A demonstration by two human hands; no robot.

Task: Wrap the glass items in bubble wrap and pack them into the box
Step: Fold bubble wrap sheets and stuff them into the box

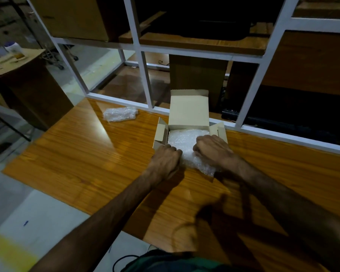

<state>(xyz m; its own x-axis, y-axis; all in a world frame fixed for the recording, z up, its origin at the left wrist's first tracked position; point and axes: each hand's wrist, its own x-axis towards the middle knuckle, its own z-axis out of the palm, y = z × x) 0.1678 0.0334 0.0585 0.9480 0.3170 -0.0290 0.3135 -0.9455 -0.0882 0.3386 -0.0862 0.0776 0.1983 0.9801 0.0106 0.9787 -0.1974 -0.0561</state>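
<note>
A small cardboard box (188,112) stands open on the wooden table (90,163), its lid upright and side flaps spread. White bubble wrap (183,139) fills the box and spills over its near edge toward me. My left hand (166,160) grips the wrap at the box's near left corner with curled fingers. My right hand (212,149) grips the same wrap at the near right side. No glass shows through the wrap. A second bubble-wrapped bundle (120,113) lies on the table to the far left of the box.
A white metal frame with glass panes (145,77) runs along the table's far edge right behind the box. A large brown carton (28,83) with a bottle on top stands at the left. Bare floor lies left of the table.
</note>
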